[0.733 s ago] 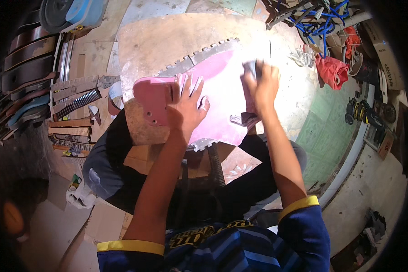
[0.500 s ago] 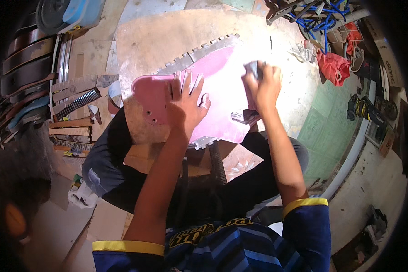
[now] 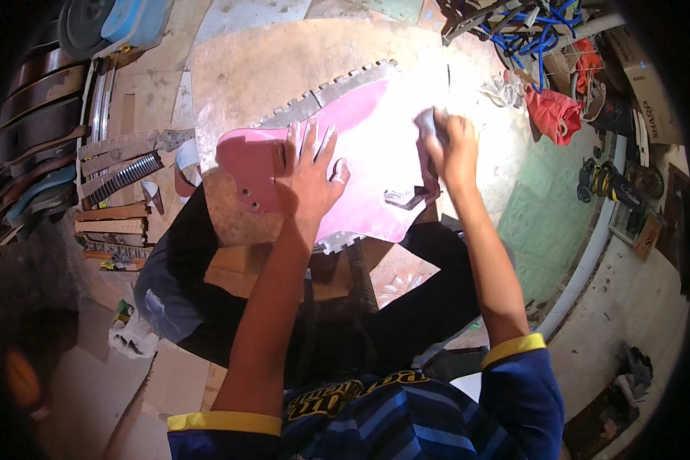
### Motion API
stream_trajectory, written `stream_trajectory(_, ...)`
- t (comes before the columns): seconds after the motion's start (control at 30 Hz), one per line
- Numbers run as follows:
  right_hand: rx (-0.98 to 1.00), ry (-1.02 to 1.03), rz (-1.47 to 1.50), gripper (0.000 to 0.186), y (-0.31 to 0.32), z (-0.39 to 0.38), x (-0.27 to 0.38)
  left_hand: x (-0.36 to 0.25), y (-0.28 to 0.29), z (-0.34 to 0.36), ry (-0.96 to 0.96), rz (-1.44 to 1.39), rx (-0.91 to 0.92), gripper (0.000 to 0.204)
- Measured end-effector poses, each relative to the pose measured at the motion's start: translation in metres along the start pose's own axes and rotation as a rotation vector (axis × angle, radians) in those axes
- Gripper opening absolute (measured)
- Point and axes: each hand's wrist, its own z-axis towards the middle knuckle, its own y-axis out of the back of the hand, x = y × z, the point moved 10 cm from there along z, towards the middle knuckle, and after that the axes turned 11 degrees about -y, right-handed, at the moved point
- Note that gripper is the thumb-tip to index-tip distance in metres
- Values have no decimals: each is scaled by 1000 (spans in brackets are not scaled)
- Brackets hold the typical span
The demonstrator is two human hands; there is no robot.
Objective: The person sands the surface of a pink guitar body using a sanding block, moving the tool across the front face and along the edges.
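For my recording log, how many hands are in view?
2: the left hand lies spread on the pink board; the right hand holds a grey block near the board's right edge.

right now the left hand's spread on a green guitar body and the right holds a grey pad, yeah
Not green: the head view shows the guitar body is pink. The left hand is spread on it and the right hand holds a grey pad.

We have the guitar body (image 3: 360, 172) on a mat (image 3: 362, 75) on our counter (image 3: 245, 73), with wood strips (image 3: 111, 226) to the left and a bag (image 3: 553, 116) off to the right.
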Motion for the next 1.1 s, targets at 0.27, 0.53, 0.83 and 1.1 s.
stream_trajectory(0.27, -20, 18, -38, 42, -2, 14, 13, 1, 1, 0, -9, 37, -9, 55)
stream_trajectory(0.53, 25, 6, -54, 41, -3, -56, -5, -3, 6, -2, -16, 111, -52, 53)
stream_trajectory(0.83, 32, -58, -43, 43, -5, -80, -4, -4, 9, 2, -29, 109, -59, 54)
stream_trajectory(1.1, -92, -95, 42, 46, -2, -4, 11, -3, 5, 2, -57, 97, -75, 56)
